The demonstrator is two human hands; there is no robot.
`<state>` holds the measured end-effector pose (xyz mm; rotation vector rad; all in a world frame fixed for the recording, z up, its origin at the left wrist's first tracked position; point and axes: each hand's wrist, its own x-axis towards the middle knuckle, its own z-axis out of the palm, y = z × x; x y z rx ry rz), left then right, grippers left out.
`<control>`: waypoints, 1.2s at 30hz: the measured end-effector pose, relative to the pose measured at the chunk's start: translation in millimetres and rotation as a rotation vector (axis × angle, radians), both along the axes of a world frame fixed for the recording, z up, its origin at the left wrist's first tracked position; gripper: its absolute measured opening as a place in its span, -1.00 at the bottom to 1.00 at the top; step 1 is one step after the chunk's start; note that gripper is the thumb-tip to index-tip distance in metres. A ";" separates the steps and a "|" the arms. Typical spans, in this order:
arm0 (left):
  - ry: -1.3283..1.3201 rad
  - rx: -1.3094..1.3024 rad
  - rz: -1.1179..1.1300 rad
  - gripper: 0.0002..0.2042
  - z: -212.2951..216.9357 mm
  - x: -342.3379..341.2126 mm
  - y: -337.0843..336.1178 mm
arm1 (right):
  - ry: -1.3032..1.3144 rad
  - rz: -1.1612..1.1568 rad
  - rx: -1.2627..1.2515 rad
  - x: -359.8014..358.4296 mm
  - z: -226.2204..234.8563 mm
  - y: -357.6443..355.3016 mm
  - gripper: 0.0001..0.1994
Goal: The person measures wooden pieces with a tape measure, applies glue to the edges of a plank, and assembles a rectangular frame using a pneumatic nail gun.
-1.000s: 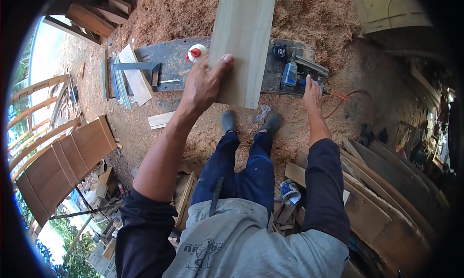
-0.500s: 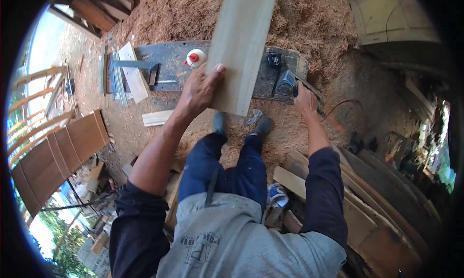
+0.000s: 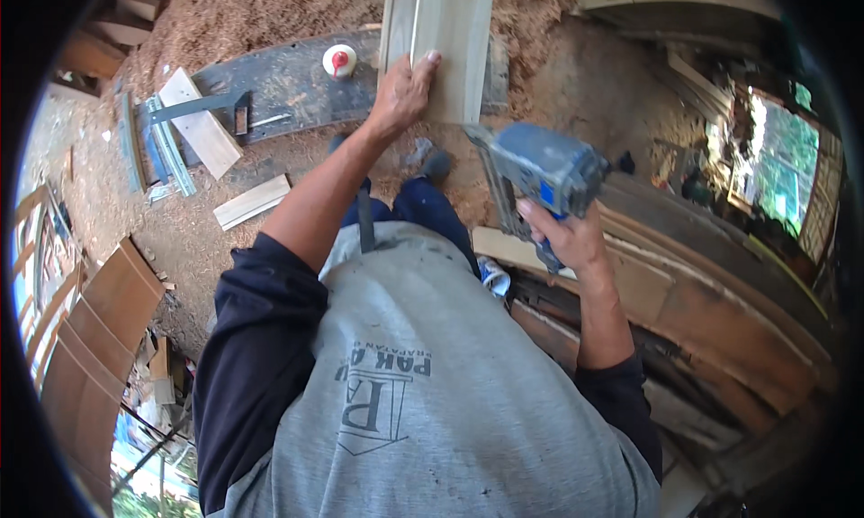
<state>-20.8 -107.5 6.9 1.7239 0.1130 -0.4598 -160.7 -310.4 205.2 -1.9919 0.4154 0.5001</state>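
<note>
My left hand (image 3: 402, 97) grips the near end of a pale wooden board (image 3: 454, 50), thumb on its edge. A second pale board (image 3: 398, 27) stands along its left side; whether the two are joined I cannot tell. Both run out of the top of the view. My right hand (image 3: 574, 237) is wrapped round the handle of a blue-grey nail gun (image 3: 549, 162). The nail gun is raised to the right of the boards, its nose near the board's lower right corner but apparently nearer to me.
On the dark low bench (image 3: 301, 81) stand a white bottle (image 3: 340, 62) with a red cap and, farther left, a carpenter's square (image 3: 202, 107) over a pale plank (image 3: 200, 126). A short board (image 3: 252, 203) lies on the ground. Long planks (image 3: 702, 293) are stacked at right; wood shavings (image 3: 243, 14) lie beyond the bench.
My right hand has lifted the nail gun off the bench and brought it up towards me. The board in my left hand has turned, showing a second board beside it.
</note>
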 end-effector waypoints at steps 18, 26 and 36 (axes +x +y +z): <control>0.061 -0.128 -0.031 -0.42 18.2 2.2 11.1 | 0.141 -0.032 -0.159 24.6 -9.6 61.3 -0.81; 0.057 -0.159 -0.020 -0.43 10.5 1.4 8.6 | 0.162 -0.011 -0.206 30.9 -6.7 62.6 -0.84; 0.010 -0.122 -0.007 -0.44 0.9 2.2 6.5 | 0.227 0.036 -0.191 40.5 -4.6 55.0 -0.87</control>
